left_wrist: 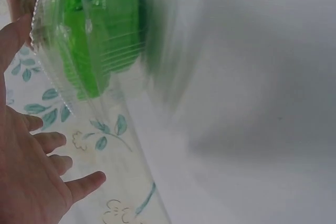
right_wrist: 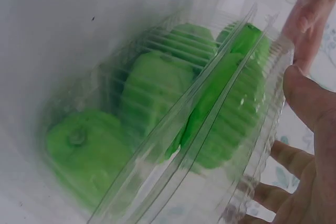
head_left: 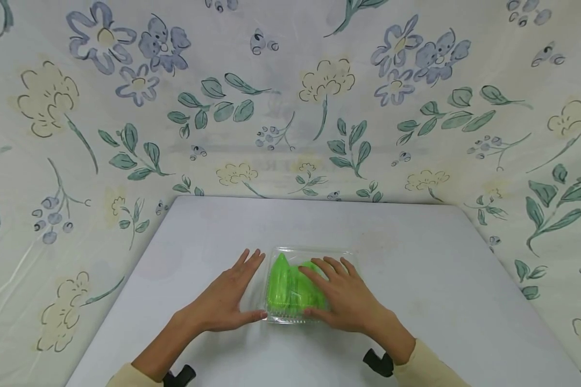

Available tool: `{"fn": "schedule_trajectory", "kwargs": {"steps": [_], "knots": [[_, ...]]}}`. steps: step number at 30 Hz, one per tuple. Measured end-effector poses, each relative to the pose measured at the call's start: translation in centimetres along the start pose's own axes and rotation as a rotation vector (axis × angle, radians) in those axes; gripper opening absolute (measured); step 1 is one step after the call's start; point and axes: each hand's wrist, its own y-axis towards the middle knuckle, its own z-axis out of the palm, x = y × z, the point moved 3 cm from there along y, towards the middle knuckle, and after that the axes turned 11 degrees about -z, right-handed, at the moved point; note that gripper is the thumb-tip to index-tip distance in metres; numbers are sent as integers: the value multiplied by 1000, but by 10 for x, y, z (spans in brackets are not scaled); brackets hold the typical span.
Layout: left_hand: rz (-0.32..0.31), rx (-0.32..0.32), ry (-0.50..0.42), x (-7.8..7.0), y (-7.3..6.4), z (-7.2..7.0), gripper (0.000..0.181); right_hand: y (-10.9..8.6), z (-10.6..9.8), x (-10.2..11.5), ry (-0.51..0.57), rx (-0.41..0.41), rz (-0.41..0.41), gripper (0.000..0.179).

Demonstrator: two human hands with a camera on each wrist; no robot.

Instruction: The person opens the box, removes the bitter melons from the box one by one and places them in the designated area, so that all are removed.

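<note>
A clear plastic clamshell box [head_left: 314,251] sits on the white table with its lid down. Inside are several bright green, fruit- or vegetable-like pieces [head_left: 280,287]; one in the right wrist view has a round stem dimple [right_wrist: 77,137]. At the box's left side is my left hand [head_left: 222,301], fingers extended and thumb at the near left corner; whether the thumb touches cannot be told. Over the box's right part lies my right hand [head_left: 346,298], fingers spread, hiding some green pieces. That hand's thumb [right_wrist: 307,93] is beside the box rim in the right wrist view.
The white table [head_left: 416,269] spreads out around the box. A floral cloth [head_left: 290,118] hangs behind it and shows along both sides. Black wrist mounts [head_left: 378,363] are visible near the sleeves.
</note>
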Motion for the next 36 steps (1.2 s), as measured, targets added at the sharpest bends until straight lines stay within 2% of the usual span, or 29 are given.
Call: {"fn": "schedule_trajectory", "kwargs": {"steps": [10,17,26,36], "knots": [[94,-22,26,-16,16,-11,112,-19,-8,-12,-3,-24,77,79],[147,2,54,-32,29,-12,114,-33,-13,-15,-4,-69,98,78],[222,43,67,-58,47,-12,111,-51,-19,-20,20,-98,174,79],[358,98,101,-93,62,-6,110,-76,-16,-25,54,-116,265,87]]}}
